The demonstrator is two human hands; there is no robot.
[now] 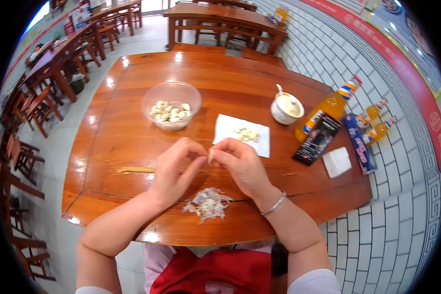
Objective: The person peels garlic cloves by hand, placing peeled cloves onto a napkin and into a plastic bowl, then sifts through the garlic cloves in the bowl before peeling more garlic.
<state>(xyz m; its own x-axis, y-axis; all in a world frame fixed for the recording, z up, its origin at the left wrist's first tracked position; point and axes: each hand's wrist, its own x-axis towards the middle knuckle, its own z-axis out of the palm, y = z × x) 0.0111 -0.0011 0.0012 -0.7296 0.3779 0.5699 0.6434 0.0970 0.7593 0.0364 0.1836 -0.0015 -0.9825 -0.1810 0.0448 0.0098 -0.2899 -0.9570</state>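
Note:
My left hand (179,164) and my right hand (240,161) meet over the middle of the table. A small pale garlic clove (210,156) is pinched in my right fingertips, and my left thumb and forefinger close against it. Just beyond my right hand lies a white napkin (225,128) bearing a few peeled garlic cloves (246,134). A clear plastic bowl (149,102) with several garlic cloves (170,111) in it stands past my left hand. Between my forearms, a heap of papery garlic skins (208,204) rests on the wood.
A white cup (285,109) holding something pale stands at the back right. Near the wall are an orange drink bottle (328,107), a black box (317,138), a white tissue packet (337,162) and a blue box (360,144). Other wooden tables (225,14) stand beyond.

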